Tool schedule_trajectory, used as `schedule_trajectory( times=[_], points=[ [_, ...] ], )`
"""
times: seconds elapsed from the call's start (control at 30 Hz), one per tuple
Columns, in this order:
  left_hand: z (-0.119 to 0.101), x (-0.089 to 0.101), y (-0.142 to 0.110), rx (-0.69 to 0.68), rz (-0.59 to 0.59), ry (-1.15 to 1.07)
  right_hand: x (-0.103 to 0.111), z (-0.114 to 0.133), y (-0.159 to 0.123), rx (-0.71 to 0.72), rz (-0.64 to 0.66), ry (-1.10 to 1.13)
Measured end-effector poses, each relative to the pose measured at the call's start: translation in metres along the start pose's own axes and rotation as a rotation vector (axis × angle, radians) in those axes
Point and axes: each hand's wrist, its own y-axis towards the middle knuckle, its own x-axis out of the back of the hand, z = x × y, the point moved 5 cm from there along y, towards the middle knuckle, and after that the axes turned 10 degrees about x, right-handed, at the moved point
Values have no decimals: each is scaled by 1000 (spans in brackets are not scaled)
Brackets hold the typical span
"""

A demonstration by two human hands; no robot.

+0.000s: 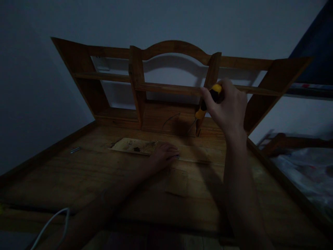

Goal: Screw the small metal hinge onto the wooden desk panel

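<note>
Right hand (229, 107): raised above the table (104, 180), thumb and fingers closed about the handle of a yellow-and-black screwdriver (201, 113). Screwdriver: long axis slanting, handle end up and to the right, thin shaft down and to the left, tip apparently in the air. Left hand (163, 154): palm down, low on the table, fingers extended close together over the right end of a pale wooden strip (137, 145); whether they pinch anything cannot be told. Small shiny piece (177, 156): at the left fingertips, identity unclear in the dim light. Governing relation: this piece lies below the screwdriver tip, leftward and nearer the person; the left hand is beside it, the right hand well apart. Strip: long axis running left to right, surface marked dark. Square wooden plate (177, 182): flat, on the near side of the left hand. Metal item (75, 150): alone, far left. Wooden shelf unit (169, 89): upright along the table's far side.
</note>
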Motion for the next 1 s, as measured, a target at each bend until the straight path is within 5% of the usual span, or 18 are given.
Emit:
schedule_trajectory(
  times=[0.27,0.47,0.87,1.0],
  points=[
    [2,-3,-1,-59,12,50,15,1,-1,-38,-232,63],
    [-3,0,-1,-52,12,39,29,2,-2,-40,-268,-22],
    [-2,11,2,79,10,-3,20,3,1,-14,-9,-145],
    [-1,10,1,73,23,-2,5,2,1,65,194,-77]
  ],
)
